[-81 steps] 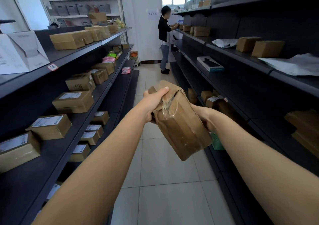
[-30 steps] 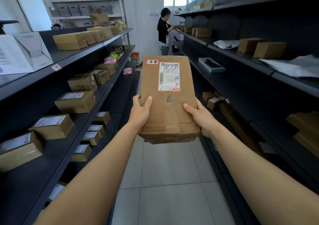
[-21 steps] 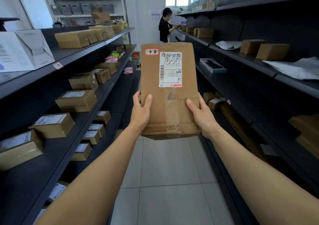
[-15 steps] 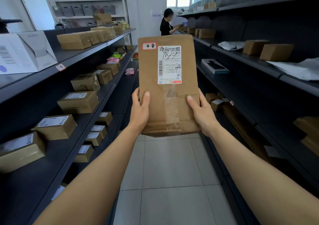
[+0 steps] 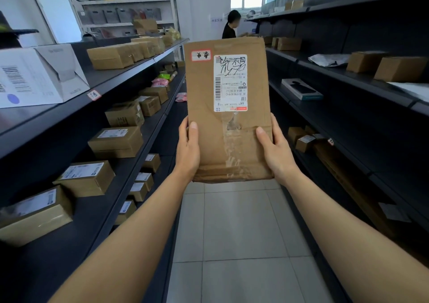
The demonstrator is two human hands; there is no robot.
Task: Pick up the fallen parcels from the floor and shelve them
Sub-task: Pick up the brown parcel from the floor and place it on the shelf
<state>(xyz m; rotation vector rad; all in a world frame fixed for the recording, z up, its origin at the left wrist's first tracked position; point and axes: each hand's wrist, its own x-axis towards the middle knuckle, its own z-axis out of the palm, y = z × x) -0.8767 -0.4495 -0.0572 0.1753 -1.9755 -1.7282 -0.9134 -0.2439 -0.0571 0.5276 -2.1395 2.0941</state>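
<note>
Aisle between two runs of dark shelving, tiled floor point(image 5: 236, 233) down the middle, no parcels visible on it in this view.

Left shelving point(image 5: 120, 75): well stocked. Top shelf carries a white carton point(image 5: 39, 75) at the near end and a row of brown boxes point(image 5: 111, 57) toward the far end. Middle shelf holds labelled cardboard boxes point(image 5: 116, 141) spaced along its front edge; smaller ones sit on the shelf below.

Right shelving point(image 5: 348, 75): sparser. Upper shelf has two plain boxes point(image 5: 399, 68), a grey mailer bag point(image 5: 329, 58) and a flat dark-faced box point(image 5: 301, 90). Long bare stretches along the front edge of its middle shelf.

The parcel point(image 5: 228, 107): flat brown cardboard envelope, held upright at chest height over the aisle, well clear of either shelf. Shipping label point(image 5: 230, 83) faces the camera but reads upside down; small red-bordered sticker point(image 5: 201, 55) at upper left corner; taped seam crumpled near the bottom edge.

Left hand point(image 5: 189, 151) grips the lower left edge, thumb on the front face; right hand point(image 5: 275, 149) clamps the lower right edge likewise.

Step in hand, as I judge it: reading the label to choose a slot. Best to keep both hands low on the edges, turn toward the open right-hand shelf, and slide it in flat, label up, square to the front edge. It is thin and may flex, so support the base.

A second person point(image 5: 229, 27) stands at the far end.
</note>
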